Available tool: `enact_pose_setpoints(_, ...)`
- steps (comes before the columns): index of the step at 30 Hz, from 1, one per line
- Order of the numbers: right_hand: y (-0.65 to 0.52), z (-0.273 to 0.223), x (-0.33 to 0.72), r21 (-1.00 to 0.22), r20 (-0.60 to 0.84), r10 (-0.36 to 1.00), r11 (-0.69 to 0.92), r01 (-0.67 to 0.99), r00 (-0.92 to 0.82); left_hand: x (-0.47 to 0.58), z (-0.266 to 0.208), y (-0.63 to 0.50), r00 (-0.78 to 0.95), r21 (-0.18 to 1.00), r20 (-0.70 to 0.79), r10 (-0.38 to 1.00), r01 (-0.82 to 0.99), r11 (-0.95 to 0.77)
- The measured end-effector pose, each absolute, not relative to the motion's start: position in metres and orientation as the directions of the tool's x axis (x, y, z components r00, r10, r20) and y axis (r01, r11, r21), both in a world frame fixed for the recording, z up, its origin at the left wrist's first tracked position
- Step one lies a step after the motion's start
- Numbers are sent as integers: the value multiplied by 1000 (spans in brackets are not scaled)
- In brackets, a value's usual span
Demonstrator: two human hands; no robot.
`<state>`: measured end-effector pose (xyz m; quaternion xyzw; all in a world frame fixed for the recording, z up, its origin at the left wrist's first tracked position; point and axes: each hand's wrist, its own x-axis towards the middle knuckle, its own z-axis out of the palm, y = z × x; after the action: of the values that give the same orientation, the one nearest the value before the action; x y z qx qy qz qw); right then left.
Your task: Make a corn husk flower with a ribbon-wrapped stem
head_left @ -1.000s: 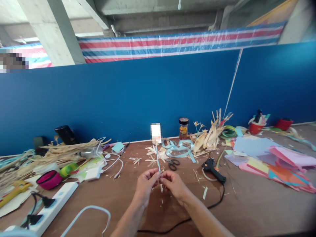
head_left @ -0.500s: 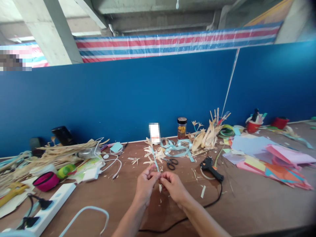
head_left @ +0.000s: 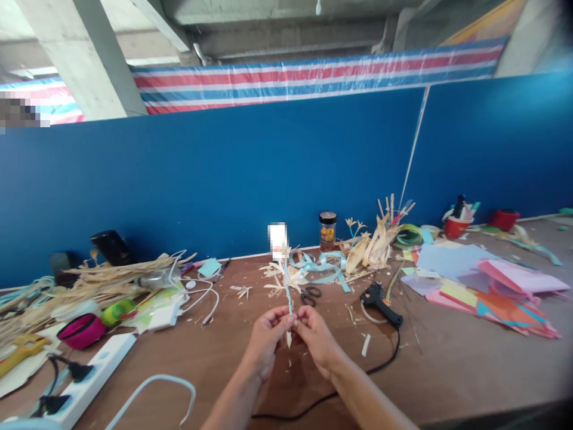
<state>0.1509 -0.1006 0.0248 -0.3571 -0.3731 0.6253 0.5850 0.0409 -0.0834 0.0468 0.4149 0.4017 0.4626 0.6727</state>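
Between my hands stands a husk flower stalk, its stem (head_left: 289, 294) wrapped in light blue and pale petals (head_left: 292, 276) spreading from its upper part. My left hand (head_left: 270, 334) pinches the lower stem between thumb and fingers. From the other side my right hand (head_left: 314, 333) pinches at the same spot, fingertips touching the left ones. A pale strip end (head_left: 289, 340) pokes out below the fingers. Just beyond the hands lie black scissors (head_left: 310, 295), partly behind the petals. Light blue ribbon (head_left: 324, 266) lies in loose loops behind them.
To the right are a black glue gun (head_left: 380, 304) with its cord, a husk bundle (head_left: 373, 248), coloured paper (head_left: 452, 266) and a lidded jar (head_left: 327, 232). On the left lie a power strip (head_left: 96, 376), dried husk strips (head_left: 120, 275) and a pink band (head_left: 82, 330). A blue partition (head_left: 224, 179) rises behind.
The flower stalk has turned more upright, its top swinging slightly right. Both hands keep their pinch close together at the lower stem. The whole view has shifted a little.
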Motion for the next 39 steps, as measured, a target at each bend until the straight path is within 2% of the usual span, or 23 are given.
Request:
enact_pose_setpoints(3,-102,25,156,-887,20,991,-44,-459,-132,41,49,-85,234,935,-170,957,-269,232)
enact_pose_setpoints(6,-103,32,164,-924,29,983,-43,-381,-181,42,50,-86,113,963,-146,983,-211,167)
enact_pose_setpoints(10,-98,41,170,-960,-2,996,-25,-278,-84,45,51,-88,11,995,-58,998,-75,58)
enact_pose_setpoints(13,-91,41,169,-971,-5,1000,-8,-237,-13,48,49,-89,33,999,-20,999,-26,21)
enact_pose_setpoints(18,-84,36,167,-966,-28,998,-13,-259,53,53,43,-92,100,997,-40,994,-55,46)
enact_pose_setpoints(24,-85,35,168,-949,5,1000,10,-316,16,53,41,-95,151,986,-144,978,-63,155)
enact_pose_setpoints(29,-87,39,168,-935,-32,998,-46,-352,-45,55,42,-98,190,991,-126,974,-19,132)
enact_pose_setpoints(32,-88,41,168,-936,-15,1000,-19,-351,-16,56,42,-99,221,993,-113,969,-9,118)
enact_pose_setpoints(39,-87,38,170,-951,24,1000,21,-309,-7,56,39,-100,247,973,-129,961,-154,170)
